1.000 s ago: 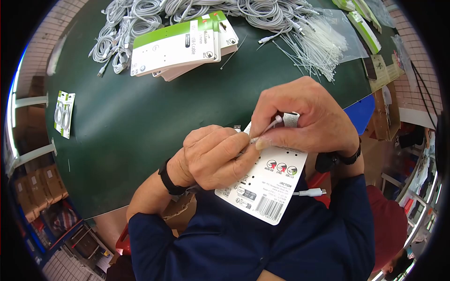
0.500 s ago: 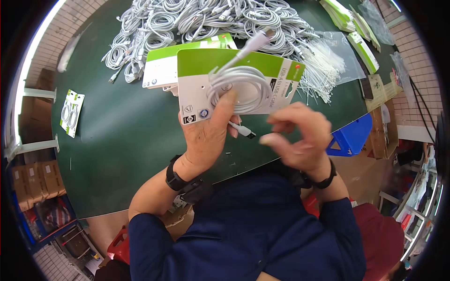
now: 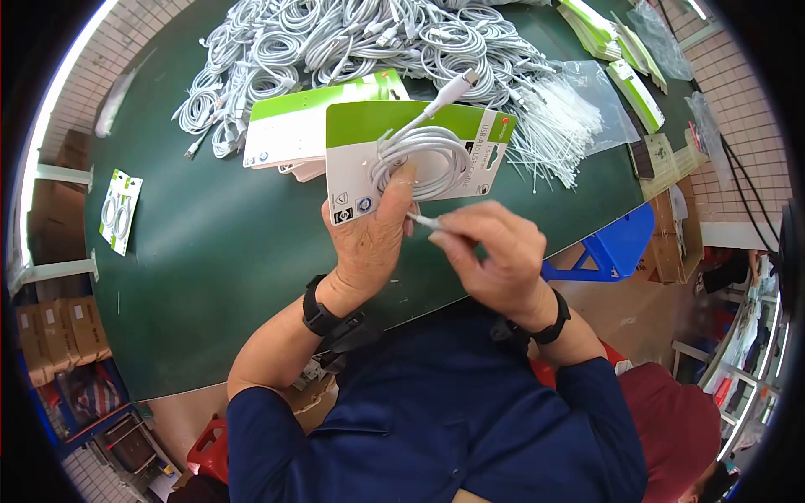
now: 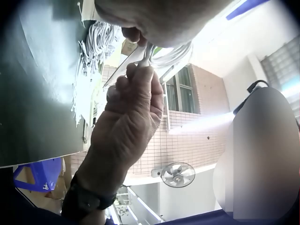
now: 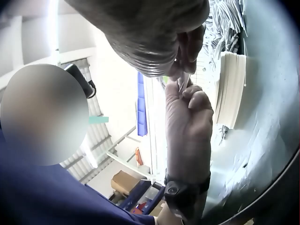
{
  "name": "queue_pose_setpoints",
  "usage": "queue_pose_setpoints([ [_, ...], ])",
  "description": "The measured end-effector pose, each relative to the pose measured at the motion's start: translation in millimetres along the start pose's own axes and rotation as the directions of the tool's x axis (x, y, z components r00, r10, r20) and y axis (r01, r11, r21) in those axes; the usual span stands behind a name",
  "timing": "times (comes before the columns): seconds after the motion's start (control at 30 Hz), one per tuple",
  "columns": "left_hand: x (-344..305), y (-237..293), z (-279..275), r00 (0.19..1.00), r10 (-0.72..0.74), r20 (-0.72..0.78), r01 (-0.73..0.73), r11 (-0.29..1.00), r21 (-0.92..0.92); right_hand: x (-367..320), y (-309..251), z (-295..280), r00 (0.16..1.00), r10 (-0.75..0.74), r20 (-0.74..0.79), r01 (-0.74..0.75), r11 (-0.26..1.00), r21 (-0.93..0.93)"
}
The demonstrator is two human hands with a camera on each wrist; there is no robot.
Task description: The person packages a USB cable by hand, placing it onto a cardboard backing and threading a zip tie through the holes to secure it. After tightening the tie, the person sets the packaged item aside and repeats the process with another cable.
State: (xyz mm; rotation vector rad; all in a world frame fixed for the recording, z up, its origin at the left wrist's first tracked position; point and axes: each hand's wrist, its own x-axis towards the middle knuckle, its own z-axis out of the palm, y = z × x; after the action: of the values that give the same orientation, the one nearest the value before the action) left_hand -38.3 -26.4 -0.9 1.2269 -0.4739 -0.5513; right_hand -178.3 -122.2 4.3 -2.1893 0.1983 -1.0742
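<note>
My left hand (image 3: pixel 369 243) grips a green and white cable card (image 3: pixel 348 172) by its lower edge, thumb over the front. A coiled white USB cable (image 3: pixel 453 168) lies against the card's printed front, and its upper connector (image 3: pixel 453 92) sticks up past the top edge. Just below the card, my right hand (image 3: pixel 495 251) pinches the cable's lower plug (image 3: pixel 429 222) between thumb and fingertips. In the left wrist view the right hand (image 4: pixel 126 122) reaches up to the cable end, close under the left hand (image 4: pixel 164 21).
Behind the card lie a stack of similar cards (image 3: pixel 285 126) and a large heap of coiled cables (image 3: pixel 335 42). White zip ties (image 3: pixel 558 126) spread beside a clear bag (image 3: pixel 599 101). One carded cable (image 3: pixel 120 210) lies far left. A blue stool (image 3: pixel 616 247) stands past the table's right edge.
The card has been turned from its back to its front and raised over the table. My right hand, earlier pulling a thin white tie at the card, now pinches the lower plug.
</note>
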Motion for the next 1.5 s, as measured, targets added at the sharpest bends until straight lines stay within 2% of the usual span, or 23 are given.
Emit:
queue_pose_setpoints([
  [0.13, 1.9, -0.5, -0.7, 0.999, -0.026, 0.035, 0.026, 0.999, 0.020, 4.3, 12.6, -6.1, 0.964, 0.260, 0.062, -0.266, 0.956, 0.126],
  [0.27, 5.6, -4.0, -2.7, 0.989, -0.148, 0.013, 0.149, 0.987, -0.065, 7.3, 15.7, -3.6, 0.989, 0.145, 0.037, -0.144, 0.989, -0.024],
  [0.37, 6.5, -5.2, -2.5, 0.985, -0.172, 0.008, 0.172, 0.984, -0.054, 8.6, 14.4, -2.3, 0.986, 0.166, 0.017, -0.164, 0.983, -0.083],
  [0.47, 6.0, -10.6, 1.5, 0.985, -0.172, -0.009, 0.172, 0.984, -0.051, 6.8, 16.0, -6.5, 0.969, 0.228, 0.099, -0.228, 0.974, -0.016],
  [0.57, 5.4, -10.0, -0.1, 0.973, -0.228, 0.019, 0.229, 0.972, -0.055, 7.3, 8.2, -14.6, 0.885, 0.393, 0.249, -0.401, 0.916, -0.018],
  [0.67, 4.4, -12.1, 0.6, 0.977, -0.209, 0.035, 0.210, 0.977, -0.043, 11.2, 5.4, -17.3, 0.818, 0.494, 0.296, -0.521, 0.854, 0.015],
  [0.77, 6.6, -10.3, 0.2, 0.975, -0.221, 0.015, 0.222, 0.973, -0.068, 6.5, 12.8, -3.9, 0.943, 0.325, 0.070, -0.326, 0.945, 0.001],
  [0.8, 7.0, -9.3, 0.4, 0.973, -0.230, 0.015, 0.230, 0.969, -0.087, 3.6, 16.4, -1.6, 0.968, 0.245, 0.045, -0.244, 0.969, -0.027],
  [0.87, 8.0, -6.4, 0.6, 0.969, -0.247, 0.013, 0.246, 0.961, -0.125, -2.1, 23.3, 3.5, 0.997, 0.077, 0.002, -0.077, 0.993, -0.088],
  [0.97, 8.1, -2.5, 1.5, 0.971, -0.240, -0.003, 0.236, 0.957, -0.170, -5.4, 30.6, 6.7, 0.994, -0.110, 0.013, 0.110, 0.979, -0.171],
  [1.37, 8.9, -9.5, -2.3, 0.964, -0.267, 0.004, 0.266, 0.957, -0.114, -1.0, 37.2, 0.8, 0.954, -0.259, 0.149, 0.295, 0.900, -0.320],
  [1.5, 9.1, -8.7, -2.0, 0.961, -0.275, 0.016, 0.276, 0.957, -0.088, 1.9, 38.9, -7.6, 0.947, -0.257, 0.192, 0.305, 0.909, -0.285],
])
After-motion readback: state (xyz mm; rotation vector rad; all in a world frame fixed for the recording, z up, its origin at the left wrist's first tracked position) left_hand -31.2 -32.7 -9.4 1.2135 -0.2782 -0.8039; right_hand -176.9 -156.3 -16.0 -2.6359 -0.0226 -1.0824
